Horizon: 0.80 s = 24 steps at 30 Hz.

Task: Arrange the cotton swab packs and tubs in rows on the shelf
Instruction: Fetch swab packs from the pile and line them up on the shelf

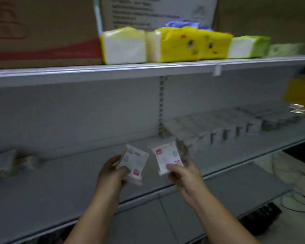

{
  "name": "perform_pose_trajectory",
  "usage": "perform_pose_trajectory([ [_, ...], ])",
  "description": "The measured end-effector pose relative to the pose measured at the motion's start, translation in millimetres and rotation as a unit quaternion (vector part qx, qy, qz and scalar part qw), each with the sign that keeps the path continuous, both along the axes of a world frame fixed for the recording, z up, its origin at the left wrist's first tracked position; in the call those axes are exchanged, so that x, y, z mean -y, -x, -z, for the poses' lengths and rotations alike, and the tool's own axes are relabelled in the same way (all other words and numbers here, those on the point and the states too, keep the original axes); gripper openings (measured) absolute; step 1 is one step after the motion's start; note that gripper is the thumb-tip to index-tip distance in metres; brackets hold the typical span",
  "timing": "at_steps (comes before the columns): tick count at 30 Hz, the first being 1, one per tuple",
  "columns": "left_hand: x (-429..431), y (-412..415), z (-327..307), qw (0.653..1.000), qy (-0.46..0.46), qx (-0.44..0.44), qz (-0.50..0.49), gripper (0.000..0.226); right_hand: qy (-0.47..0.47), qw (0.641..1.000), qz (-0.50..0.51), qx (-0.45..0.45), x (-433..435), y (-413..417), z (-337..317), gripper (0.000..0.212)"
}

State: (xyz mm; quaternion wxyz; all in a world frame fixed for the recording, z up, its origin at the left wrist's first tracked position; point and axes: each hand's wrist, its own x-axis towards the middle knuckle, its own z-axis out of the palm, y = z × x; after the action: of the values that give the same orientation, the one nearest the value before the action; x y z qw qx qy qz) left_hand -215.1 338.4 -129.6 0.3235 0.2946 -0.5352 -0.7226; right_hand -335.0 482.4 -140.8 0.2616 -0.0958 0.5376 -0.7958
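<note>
My left hand [111, 175] grips a small stack of white cotton swab packs [135, 162] with red labels, held above the grey shelf [60, 187]. My right hand [185, 175] pinches one white swab pack [166, 156] by its lower edge, tilted upright beside the left stack. Both are over the shelf's middle. To the right, a row of white swab packs [211, 131] stands along the shelf, followed by clear round tubs [271, 125]. The picture is blurred by motion.
A few loose packs [5, 163] lie at the shelf's far left. The shelf above [148, 69] carries tissue packs [176, 44] and cardboard boxes [42, 30]. A yellow item [301, 95] sits at the far right. Cables [296, 199] lie on the floor below right.
</note>
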Motion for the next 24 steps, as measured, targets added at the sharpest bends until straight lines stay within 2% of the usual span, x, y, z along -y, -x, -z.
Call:
perform_pose_trajectory([
  [4, -86, 67, -3, 0.995, 0.052, 0.035, 0.081, 0.049, -0.015, 1.0, 0.023, -0.007, -94, 46, 8, 0.037],
  [9, -154, 129, 1, 0.992, 0.06, 0.035, 0.103, 0.029, -0.059, 0.996, 0.061, -0.015, -175, 95, 17, 0.038],
  [14, -168, 184, 1, 0.973, 0.201, 0.057, 0.094, 0.019, -0.095, 0.991, 0.073, -0.059, -205, 149, 14, 0.055],
  [17, -152, 218, -3, 0.938, 0.327, 0.103, 0.046, 0.023, -0.132, 0.983, 0.074, -0.099, -210, 186, 7, 0.069],
  [19, -143, 239, -7, 0.914, 0.385, 0.125, 0.029, 0.025, -0.177, 0.973, 0.066, -0.134, -210, 209, 4, 0.062],
  [21, -140, 259, -9, 0.872, 0.47, 0.14, 0.02, 0.023, -0.22, 0.958, 0.06, -0.172, -209, 234, -1, 0.057],
  [22, -140, 268, -8, 0.843, 0.517, 0.147, 0.008, 0.021, -0.253, 0.944, 0.063, -0.201, -208, 247, -3, 0.058],
  [24, -137, 282, -5, 0.798, 0.58, 0.163, -0.024, 0.016, -0.333, 0.893, 0.076, -0.292, -200, 273, -5, 0.057],
])
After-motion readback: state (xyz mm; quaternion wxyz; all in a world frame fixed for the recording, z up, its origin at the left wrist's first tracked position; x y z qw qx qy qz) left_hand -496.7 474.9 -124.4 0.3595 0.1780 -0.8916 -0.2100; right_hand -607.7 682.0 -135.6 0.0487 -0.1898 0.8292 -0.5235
